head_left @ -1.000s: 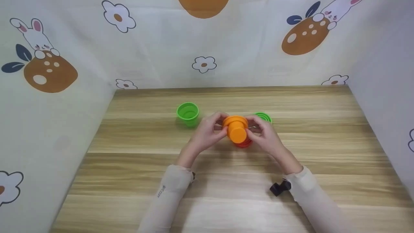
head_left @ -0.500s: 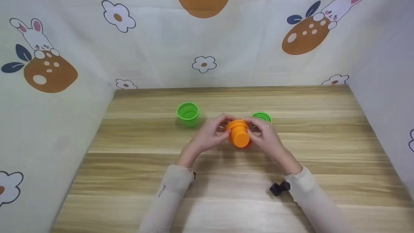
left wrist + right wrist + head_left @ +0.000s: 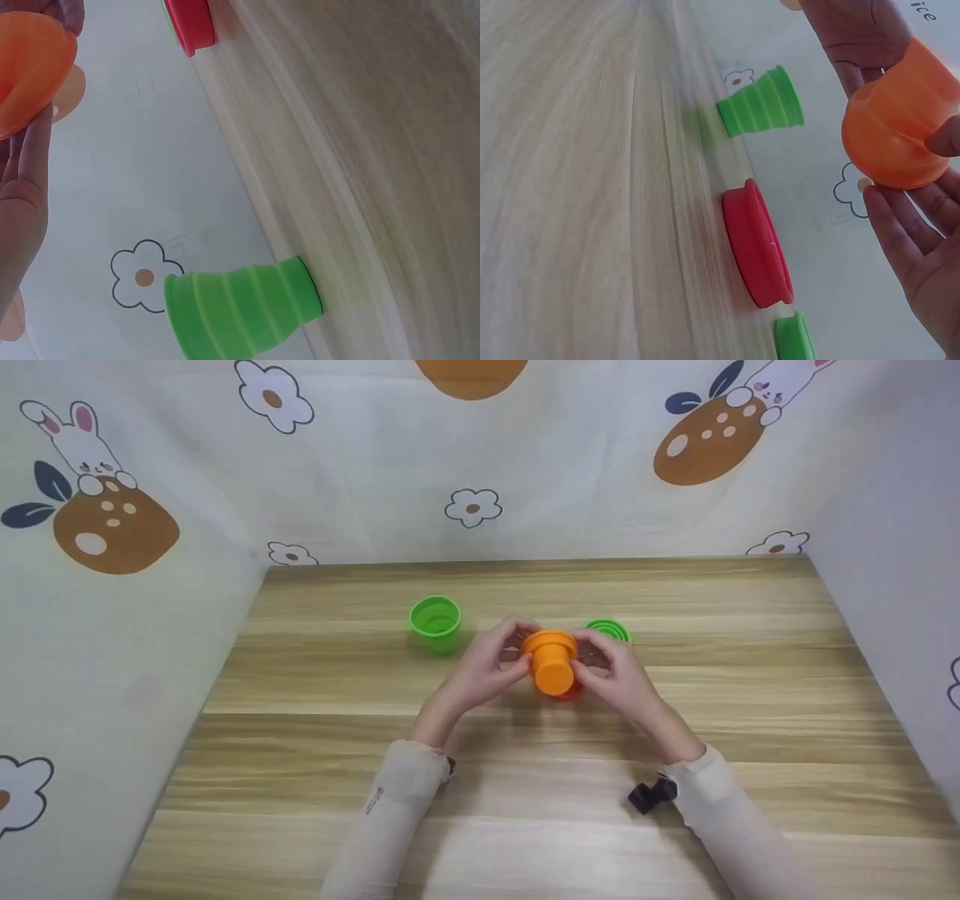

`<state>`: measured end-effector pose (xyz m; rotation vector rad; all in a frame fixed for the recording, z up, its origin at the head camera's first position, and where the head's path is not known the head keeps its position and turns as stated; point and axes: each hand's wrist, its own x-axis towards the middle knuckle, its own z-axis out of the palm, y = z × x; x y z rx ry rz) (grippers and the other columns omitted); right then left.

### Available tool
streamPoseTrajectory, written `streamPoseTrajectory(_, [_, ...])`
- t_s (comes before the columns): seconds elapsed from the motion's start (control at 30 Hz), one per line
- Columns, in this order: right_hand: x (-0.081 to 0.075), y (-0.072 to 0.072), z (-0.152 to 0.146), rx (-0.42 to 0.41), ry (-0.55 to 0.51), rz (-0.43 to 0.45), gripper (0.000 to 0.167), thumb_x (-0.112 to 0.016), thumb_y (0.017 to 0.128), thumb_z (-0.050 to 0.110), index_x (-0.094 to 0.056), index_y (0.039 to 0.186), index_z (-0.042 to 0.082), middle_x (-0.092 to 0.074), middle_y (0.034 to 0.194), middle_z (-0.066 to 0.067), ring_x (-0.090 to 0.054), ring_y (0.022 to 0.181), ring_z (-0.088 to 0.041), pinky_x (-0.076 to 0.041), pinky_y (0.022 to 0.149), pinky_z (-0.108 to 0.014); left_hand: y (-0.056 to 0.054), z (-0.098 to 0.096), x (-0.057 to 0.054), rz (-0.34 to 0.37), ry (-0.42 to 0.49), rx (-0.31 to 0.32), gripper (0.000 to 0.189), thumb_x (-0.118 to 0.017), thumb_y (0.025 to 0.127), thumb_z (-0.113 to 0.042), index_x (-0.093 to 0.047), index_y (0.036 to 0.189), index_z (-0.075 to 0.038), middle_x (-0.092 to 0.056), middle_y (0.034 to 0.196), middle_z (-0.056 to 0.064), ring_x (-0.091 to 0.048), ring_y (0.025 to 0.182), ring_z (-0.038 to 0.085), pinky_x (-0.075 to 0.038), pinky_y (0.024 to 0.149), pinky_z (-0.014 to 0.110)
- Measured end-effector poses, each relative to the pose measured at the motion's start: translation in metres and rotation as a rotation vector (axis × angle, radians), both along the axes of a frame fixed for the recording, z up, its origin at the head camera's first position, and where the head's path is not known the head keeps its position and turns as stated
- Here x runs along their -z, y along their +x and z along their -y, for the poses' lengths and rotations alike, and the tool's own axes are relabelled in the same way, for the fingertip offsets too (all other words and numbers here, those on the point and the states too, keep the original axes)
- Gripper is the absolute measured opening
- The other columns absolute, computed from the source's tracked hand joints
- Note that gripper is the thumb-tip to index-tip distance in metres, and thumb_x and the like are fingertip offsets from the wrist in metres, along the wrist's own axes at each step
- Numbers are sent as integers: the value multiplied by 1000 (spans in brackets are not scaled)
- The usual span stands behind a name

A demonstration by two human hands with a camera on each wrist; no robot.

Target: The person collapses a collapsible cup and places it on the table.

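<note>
Between both hands, raised above the table, is an orange collapsible cup [image 3: 553, 671], partly unfolded, its narrow base tipped toward the head camera. My left hand [image 3: 487, 667] grips the rim side from the left, thumb on the near side. From the right, my right hand [image 3: 619, 671] holds the same cup, its thumb pressing the wall in the right wrist view. Under the cup on the table lies a flattened red collapsible cup [image 3: 756, 244], mostly hidden in the head view. A flattened green collapsible cup [image 3: 609, 630] sits just behind the right hand.
An extended green collapsible cup [image 3: 436, 622] stands upright to the left of the hands, toward the back of the wooden table [image 3: 315, 765]. Printed cloth walls [image 3: 375, 472] border the table at the back and both sides.
The orange cup dipped with its base toward the near side, then came back up slightly. Both hands kept hold of it and shifted a little with it.
</note>
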<state>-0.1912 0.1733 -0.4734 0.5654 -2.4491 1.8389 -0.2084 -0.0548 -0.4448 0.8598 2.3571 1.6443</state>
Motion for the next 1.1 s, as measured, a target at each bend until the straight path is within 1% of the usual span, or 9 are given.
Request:
streamPoseTrajectory(0.13, [-1, 1, 0, 10, -33, 33, 37, -65, 90, -3, -60, 127, -4, -66, 119, -18, -64, 105, -6, -55, 93, -20, 0, 0, -1, 32, 52, -21, 34, -57, 93, 1, -53, 126, 2, -61, 124, 18, -63, 112, 26, -57, 97, 34])
streamPoseTrajectory(0.27, [0, 0, 2, 29, -52, 49, 37, -65, 89, -6, -59, 125, -6, -66, 116, -19, -63, 102, -4, -55, 92, -20, 0, 0, -1, 42, 77, -34, 34, -57, 93, 2, -52, 127, 3, -61, 125, 19, -63, 113, 26, -57, 96, 30])
streamPoseTrajectory(0.4, [1, -1, 3, 52, -44, 38, 35, -65, 89, -6, -60, 123, -5, -66, 116, -19, -63, 102, -4, -55, 91, -19, 0, 0, 0, 38, 74, -40, 35, -57, 93, 2, -51, 127, 2, -61, 125, 19, -63, 113, 26, -57, 95, 30])
streamPoseTrajectory(0.57, [1, -2, 5, 77, -14, -12, 32, -65, 89, -6, -63, 121, -4, -67, 113, -17, -64, 98, -4, -56, 89, -20, 1, 0, 2, 43, 77, -38, 36, -58, 91, 2, -50, 126, 2, -60, 121, 19, -63, 110, 26, -58, 94, 32])
streamPoseTrajectory(0.73, [2, -2, 5, 99, 22, -82, 31, -65, 88, -7, -65, 119, -3, -69, 108, -16, -65, 94, -7, -58, 85, -20, 1, -1, 3, 68, 79, -14, 36, -59, 90, 3, -47, 124, 2, -60, 119, 20, -63, 110, 26, -58, 96, 38])
streamPoseTrajectory(0.93, [0, -1, 6, 103, 63, -102, 32, -66, 89, -5, -67, 120, -2, -71, 111, -16, -68, 97, -17, -58, 84, -18, 2, 0, 2, 78, 63, 19, 32, -58, 94, -3, -49, 125, 0, -63, 122, 19, -64, 113, 26, -57, 98, 34])
streamPoseTrajectory(1.03, [-2, 0, 6, 96, 104, -119, 32, -68, 89, -2, -69, 120, 2, -72, 114, -14, -70, 99, -23, -60, 85, -24, 2, 1, 1, 61, 55, 41, 32, -56, 96, -7, -51, 127, 0, -65, 122, 18, -64, 111, 26, -57, 97, 33])
streamPoseTrajectory(1.1, [-3, 1, 7, 87, 127, -129, 32, -68, 90, -1, -69, 121, 4, -72, 115, -12, -70, 100, -24, -60, 86, -27, 2, 1, 0, 50, 50, 47, 32, -55, 96, -8, -52, 127, 0, -65, 122, 17, -64, 110, 25, -57, 97, 33])
